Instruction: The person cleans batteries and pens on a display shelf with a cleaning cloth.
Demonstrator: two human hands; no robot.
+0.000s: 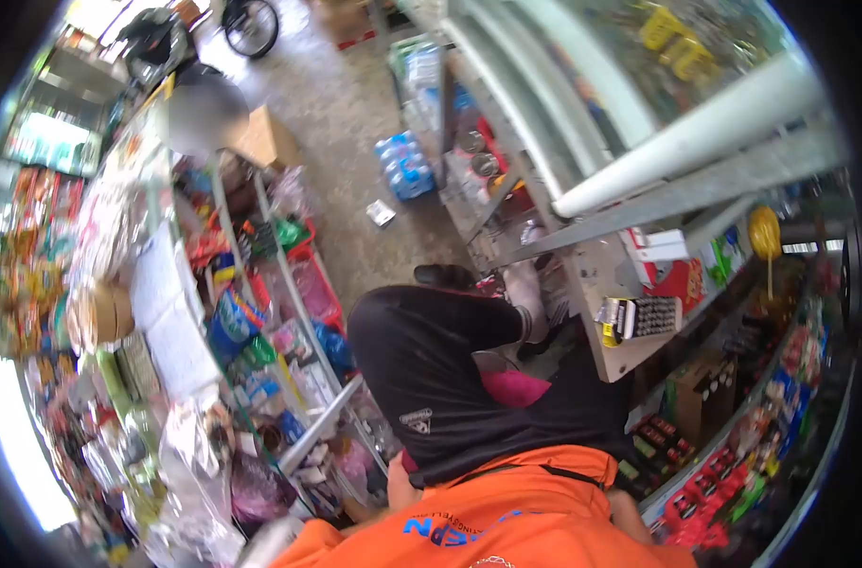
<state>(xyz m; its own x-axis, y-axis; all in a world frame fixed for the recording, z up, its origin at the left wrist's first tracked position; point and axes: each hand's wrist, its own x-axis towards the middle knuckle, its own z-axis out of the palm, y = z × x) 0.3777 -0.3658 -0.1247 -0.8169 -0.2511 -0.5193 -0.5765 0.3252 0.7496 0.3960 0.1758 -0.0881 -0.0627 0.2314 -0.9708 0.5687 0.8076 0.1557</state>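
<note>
My left hand (402,487) shows in part beside my left thigh, low in the view, close to a small pink edge. Its fingers are mostly hidden, so I cannot make out whether it holds anything. At my right side only a strip of skin of my right hand or forearm (628,516) shows past the orange shirt (506,502); the fingers are out of sight. My black trousers (421,360) show bent knees, as in sitting. A pink surface (514,388), perhaps a stool seat, lies between my legs.
On the left, a counter holds an open paper book (170,308) and packed goods. Glass-fronted cases (601,85) rise at right, above a ledge with a black-and-white box (647,316). A bottle pack (404,165) and carton (266,138) stand on the floor (346,123). Motorbikes (251,26) stand beyond.
</note>
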